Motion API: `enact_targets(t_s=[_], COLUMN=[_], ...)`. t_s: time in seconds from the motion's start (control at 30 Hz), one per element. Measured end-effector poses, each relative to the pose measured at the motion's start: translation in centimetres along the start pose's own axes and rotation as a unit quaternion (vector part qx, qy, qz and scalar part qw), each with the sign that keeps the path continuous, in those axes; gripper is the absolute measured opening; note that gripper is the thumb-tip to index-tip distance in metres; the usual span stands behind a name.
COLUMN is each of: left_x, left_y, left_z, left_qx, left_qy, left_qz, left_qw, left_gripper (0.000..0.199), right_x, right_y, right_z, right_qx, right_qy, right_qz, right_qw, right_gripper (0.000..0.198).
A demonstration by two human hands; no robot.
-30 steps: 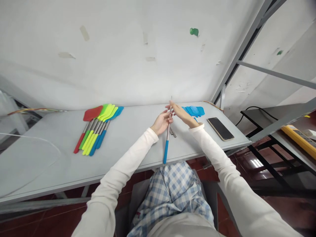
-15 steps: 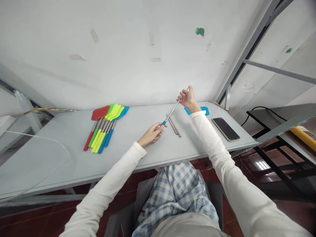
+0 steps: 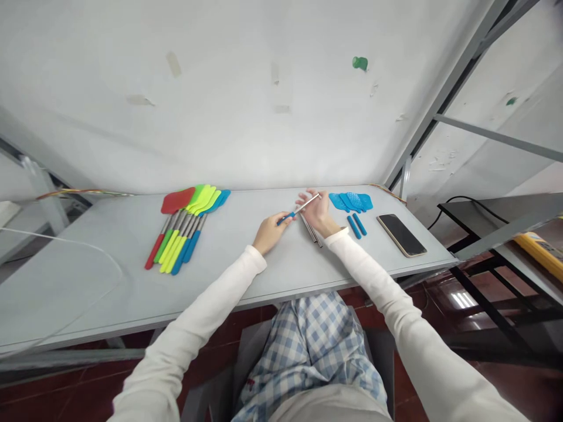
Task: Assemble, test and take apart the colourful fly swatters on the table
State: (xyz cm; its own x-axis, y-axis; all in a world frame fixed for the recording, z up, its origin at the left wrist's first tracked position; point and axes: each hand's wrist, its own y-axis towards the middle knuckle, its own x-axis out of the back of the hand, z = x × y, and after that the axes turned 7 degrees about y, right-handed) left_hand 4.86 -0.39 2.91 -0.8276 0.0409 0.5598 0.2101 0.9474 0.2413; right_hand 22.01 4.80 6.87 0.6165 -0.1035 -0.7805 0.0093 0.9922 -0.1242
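Observation:
My left hand (image 3: 267, 232) is closed around a blue spatula handle (image 3: 285, 218) that has a thin metal rod (image 3: 309, 203) sticking out of it. The rod slants up to the right, across the palm of my right hand (image 3: 321, 215). That hand is open, its fingers spread and slightly blurred; whether the palm touches the rod's tip I cannot tell. Loose metal rods (image 3: 314, 235) lie on the table just below it, partly covered. To its right are several blue spatula heads (image 3: 352, 202) and two loose blue handles (image 3: 356, 225).
Several whole spatulas (image 3: 178, 228) in red, green, yellow and blue lie side by side at the left of the grey table (image 3: 246, 281). A phone (image 3: 402, 235) rests near the right end. The white wall (image 3: 246, 135) rises directly behind, and a metal frame (image 3: 440, 117) stands at right.
My right hand has come down and opened from its grip on the rod's upper end. The rod and handle now tilt lower. The blue heads and loose handles have come into view.

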Motion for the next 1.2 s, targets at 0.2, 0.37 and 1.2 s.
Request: enact_targets(t_s=[0.2,0.37,1.2], left_x=[-2.5,-2.7,-1.0], left_y=[0.0,-0.1,2.5], left_z=[-1.5,-2.9,-0.3], left_qx=[0.021,0.010,0.153], left_qy=[0.115,0.287,-0.392], left_qz=[-0.007,-0.001,0.046], left_qw=[0.993,0.958,0.906], left_gripper=[0.037,0.031,0.035], right_x=[-0.6,-1.7,3.3], right_y=[-1.9,-2.0,0.1], right_z=[-2.1,-1.6,0.2], right_qx=[-0.037,0.002,0.024], right_qy=[0.013,0.042,-0.674], right_qz=[-0.033,-0.078,-0.031], right_qw=[0.999,0.996,0.738], right_gripper=[0.033,0.042,0.044])
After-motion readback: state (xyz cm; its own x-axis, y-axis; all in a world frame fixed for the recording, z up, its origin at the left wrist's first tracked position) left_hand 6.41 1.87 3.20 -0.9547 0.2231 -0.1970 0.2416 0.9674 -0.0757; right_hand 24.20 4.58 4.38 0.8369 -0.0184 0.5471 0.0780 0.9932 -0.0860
